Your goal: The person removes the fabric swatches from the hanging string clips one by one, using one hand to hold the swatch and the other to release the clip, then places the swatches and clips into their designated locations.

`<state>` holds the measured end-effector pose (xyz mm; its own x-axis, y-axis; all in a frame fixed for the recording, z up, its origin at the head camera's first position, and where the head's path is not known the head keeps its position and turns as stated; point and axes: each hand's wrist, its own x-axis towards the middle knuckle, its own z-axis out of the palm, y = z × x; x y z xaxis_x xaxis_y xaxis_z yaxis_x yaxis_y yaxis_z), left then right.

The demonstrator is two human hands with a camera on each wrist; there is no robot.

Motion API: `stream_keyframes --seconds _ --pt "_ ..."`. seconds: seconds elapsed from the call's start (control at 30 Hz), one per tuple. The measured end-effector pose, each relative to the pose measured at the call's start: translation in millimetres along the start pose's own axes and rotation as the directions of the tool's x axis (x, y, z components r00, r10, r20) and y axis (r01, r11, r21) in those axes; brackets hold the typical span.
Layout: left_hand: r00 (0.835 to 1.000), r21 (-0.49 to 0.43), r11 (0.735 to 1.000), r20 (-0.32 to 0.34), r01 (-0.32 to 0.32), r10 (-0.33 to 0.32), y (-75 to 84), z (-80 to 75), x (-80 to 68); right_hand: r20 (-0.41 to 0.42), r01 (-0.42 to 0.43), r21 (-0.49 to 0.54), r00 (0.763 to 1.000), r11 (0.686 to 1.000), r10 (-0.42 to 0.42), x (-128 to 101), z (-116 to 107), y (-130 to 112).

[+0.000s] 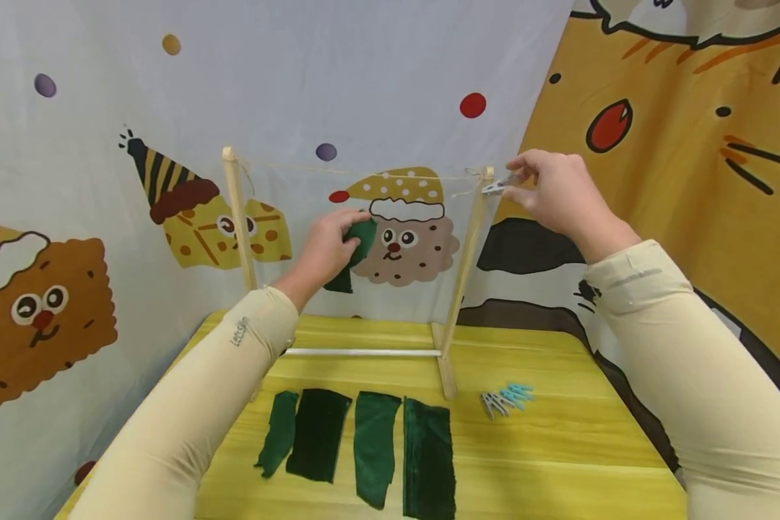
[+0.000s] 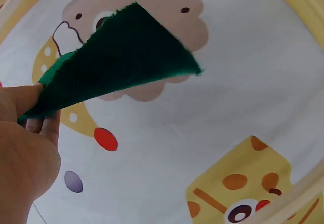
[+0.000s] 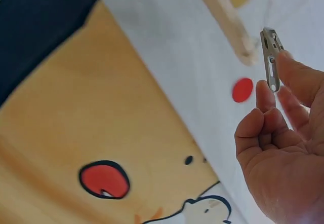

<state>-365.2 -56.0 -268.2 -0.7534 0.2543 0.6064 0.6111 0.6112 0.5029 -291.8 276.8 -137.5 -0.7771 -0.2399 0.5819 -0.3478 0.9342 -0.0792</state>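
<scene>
Now my left hand (image 1: 325, 249) grips green cloth (image 1: 357, 242) raised above surface's (image 1: 559, 448) far edge; right hand (image 1: 555, 191) pinches grey clothespin (image 1: 499, 187), seemingly touching rack's (image 1: 468, 238) string.

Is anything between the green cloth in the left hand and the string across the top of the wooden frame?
Nothing visible. The left hand holds the green cloth below the string, with only open air between them. The right hand holds a clothespin off at the frame's right post, clear of the middle.
</scene>
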Motion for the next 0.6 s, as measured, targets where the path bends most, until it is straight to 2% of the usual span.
stream_keyframes --seconds 0.2,0.43,0.6 --pt "1.0 0.037 0.999 0.001 -0.011 0.011 -16.3 -3.2 -26.6 -0.017 0.018 0.007 1.0 1.0 -0.018 -46.1 29.8 31.1" --pt "0.992 -0.081 0.988 0.004 0.128 -0.129 -39.3 -3.8 -66.8 -0.006 -0.045 0.059 0.999 0.997 0.045 -107.8 85.9 76.0" --pt "0.988 -0.095 0.983 0.023 0.155 -0.153 -56.3 -0.1 -88.9 0.042 -0.144 0.105 0.989 0.984 0.14 -157.1 128.9 105.8"
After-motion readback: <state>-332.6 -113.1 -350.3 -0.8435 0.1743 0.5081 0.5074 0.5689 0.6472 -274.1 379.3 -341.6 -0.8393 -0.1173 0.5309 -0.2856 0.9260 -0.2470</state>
